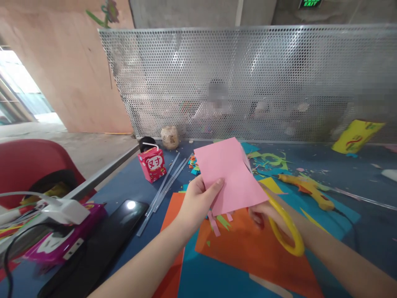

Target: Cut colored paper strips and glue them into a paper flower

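My left hand (201, 198) pinches a sheet of pink paper (231, 174) by its lower left edge, thumb on top. The sheet is raised over the table and tilted toward me. My right hand (263, 213), partly behind the paper's lower right corner, is closed on scissors with a yellow handle (290, 236). Their blades are mostly hidden by the pink sheet, which has a slit on its right side. Below both hands lie orange paper (248, 252) and blue paper (204, 277), with small pink and green scraps (223, 223) on them.
At left are a red drink carton (153, 164), clear glue sticks (164, 186), a black phone (99, 244) and a purple power strip (62, 244). A yellow glue gun (307, 190) lies at right with its cord. A perforated metal screen (173, 82) borders the far edge; a person sits behind it.
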Motion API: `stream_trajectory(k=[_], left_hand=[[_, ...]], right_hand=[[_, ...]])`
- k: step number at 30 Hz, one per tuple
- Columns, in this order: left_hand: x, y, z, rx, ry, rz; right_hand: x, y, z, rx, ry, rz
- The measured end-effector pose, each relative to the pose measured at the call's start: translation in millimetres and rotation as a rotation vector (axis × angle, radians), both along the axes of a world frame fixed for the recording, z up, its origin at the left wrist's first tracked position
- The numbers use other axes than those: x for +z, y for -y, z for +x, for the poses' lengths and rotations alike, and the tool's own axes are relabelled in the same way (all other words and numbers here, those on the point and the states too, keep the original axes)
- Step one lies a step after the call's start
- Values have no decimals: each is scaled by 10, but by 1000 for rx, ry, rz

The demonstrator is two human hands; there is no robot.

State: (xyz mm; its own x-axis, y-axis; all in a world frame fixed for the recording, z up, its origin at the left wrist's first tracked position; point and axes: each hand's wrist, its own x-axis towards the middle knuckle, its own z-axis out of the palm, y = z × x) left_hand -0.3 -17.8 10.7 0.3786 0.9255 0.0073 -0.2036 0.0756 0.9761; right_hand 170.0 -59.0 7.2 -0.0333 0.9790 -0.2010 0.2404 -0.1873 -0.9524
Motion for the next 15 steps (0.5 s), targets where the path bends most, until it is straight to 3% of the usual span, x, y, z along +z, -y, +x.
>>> stream_trajectory(k=[11,15], left_hand=[[-6,-27,-8,32,31,15],[-4,-32,-7,38,18,9]], right_hand=[[15,18,-11,-26,-75,-71],[-54,0,23,-20,-108,-124]])
